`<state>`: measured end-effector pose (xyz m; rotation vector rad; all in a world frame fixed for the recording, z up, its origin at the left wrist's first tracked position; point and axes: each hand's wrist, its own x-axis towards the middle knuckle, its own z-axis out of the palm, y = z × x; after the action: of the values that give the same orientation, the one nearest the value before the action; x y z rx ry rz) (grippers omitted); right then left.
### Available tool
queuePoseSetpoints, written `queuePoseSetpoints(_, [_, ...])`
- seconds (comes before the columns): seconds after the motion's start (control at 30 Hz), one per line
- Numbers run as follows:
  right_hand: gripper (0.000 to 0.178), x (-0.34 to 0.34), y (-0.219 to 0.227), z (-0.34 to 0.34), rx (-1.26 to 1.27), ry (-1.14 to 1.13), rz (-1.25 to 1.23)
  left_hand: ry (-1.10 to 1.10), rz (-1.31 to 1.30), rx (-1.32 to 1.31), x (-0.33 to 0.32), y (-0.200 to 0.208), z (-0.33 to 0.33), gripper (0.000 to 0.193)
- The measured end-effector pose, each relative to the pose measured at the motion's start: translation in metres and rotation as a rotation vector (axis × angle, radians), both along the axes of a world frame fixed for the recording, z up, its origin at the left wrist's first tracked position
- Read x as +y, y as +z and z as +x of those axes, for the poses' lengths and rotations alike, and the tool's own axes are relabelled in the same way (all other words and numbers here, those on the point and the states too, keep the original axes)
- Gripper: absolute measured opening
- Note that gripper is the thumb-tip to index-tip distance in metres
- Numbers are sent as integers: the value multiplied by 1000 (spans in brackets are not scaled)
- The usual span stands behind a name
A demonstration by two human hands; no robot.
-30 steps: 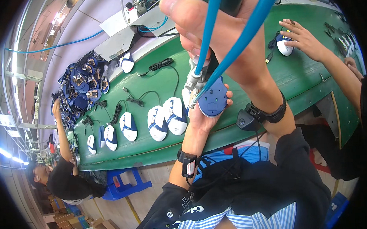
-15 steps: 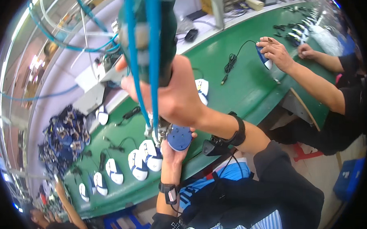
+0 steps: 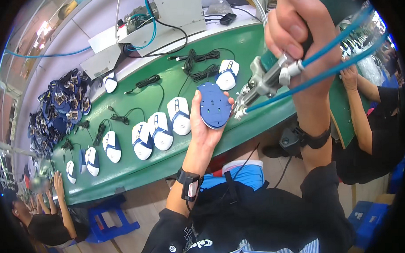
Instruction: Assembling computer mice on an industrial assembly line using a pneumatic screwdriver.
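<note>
A computer mouse lies upside down in my left hand (image 3: pixel 205 137), whose fingers wrap its sides. The blue underside of the mouse (image 3: pixel 215 103) faces up, with small holes in it. My right hand (image 3: pixel 317 37) grips a dark green powered screwdriver (image 3: pixel 336 3) fitted with a metal head and blue air hoses (image 3: pixel 317 83). The tool is tilted, its metal tip end (image 3: pixel 240 111) down just right of the mouse; whether they touch I cannot tell. Beyond my left hand is a white and blue mouse (image 3: pixel 227 74) with its cable bundled.
A row of white and blue mice (image 3: pixel 160 131) with black cables lines the green bench (image 3: pixel 124 178) to the left. Farther left is a heap of blue mouse parts (image 3: pixel 61 104). Co-workers' arms (image 3: pixel 358 107) show at both sides. A metal box (image 3: pixel 176 13) stands behind.
My right hand has swung the screwdriver from above the mouse to the right and tilted it. My left hand has moved up with the mouse, whose underside is now in fuller view.
</note>
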<state>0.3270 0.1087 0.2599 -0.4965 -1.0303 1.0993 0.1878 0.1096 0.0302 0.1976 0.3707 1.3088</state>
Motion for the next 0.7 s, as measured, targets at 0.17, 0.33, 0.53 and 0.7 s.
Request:
queuePoseSetpoints(0.17, [15,-26,-4,-44,-55,23,-205,107,-42,-6,-27,-18,-27,48])
queuePoseSetpoints(0.33, [14,-39,-11,-74,-102,7,-91,82,-29,-39,-50,-8,-54,47])
queuePoseSetpoints(0.53, [16,-29,-27,-71,-18,58,-119,102,13,-19,-47,-10,-50,40])
queuePoseSetpoints(0.7, [12,-9,-48,-58,-148,52,213,74,5,-46,-41,-14,-45,45])
